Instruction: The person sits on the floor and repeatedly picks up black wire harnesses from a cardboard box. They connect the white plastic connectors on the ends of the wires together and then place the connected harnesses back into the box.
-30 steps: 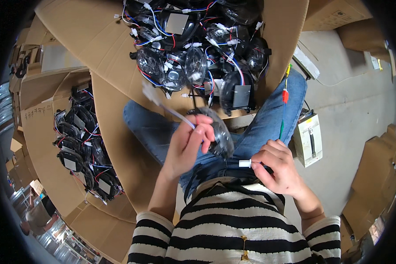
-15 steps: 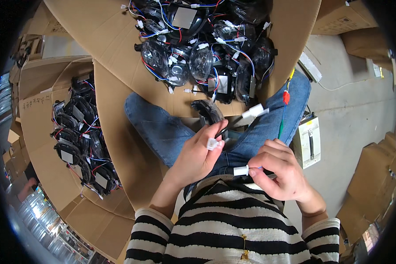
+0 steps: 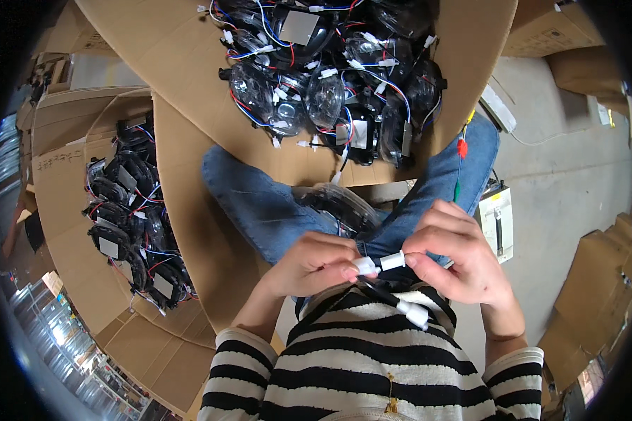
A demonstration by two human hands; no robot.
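My left hand (image 3: 317, 266) pinches a white plug connector (image 3: 364, 265) between thumb and fingers. Facing it, end to end, is a second white connector (image 3: 392, 261), gripped by the thumb and forefinger of my right hand (image 3: 460, 258). The two ends meet or nearly meet; whether they are joined I cannot tell. Below them, a black cable carries another white connector (image 3: 413, 313) that hangs loose over the striped shirt. A clear-fronted black lamp unit (image 3: 344, 208) lies in my lap between the jeans-clad legs.
Ahead stands a large cardboard box (image 3: 189, 105) filled with similar wired lamp units (image 3: 324, 97). More lamps (image 3: 130, 210) fill another box on the left. A lead with a red sleeve (image 3: 462, 149) runs over my right thigh. Beside it sits a pale instrument case (image 3: 496, 221).
My left hand has turned, bringing its connector against the one in my right hand. The lamp unit now lies lower in my lap, and the loose connector has swung down toward the shirt.
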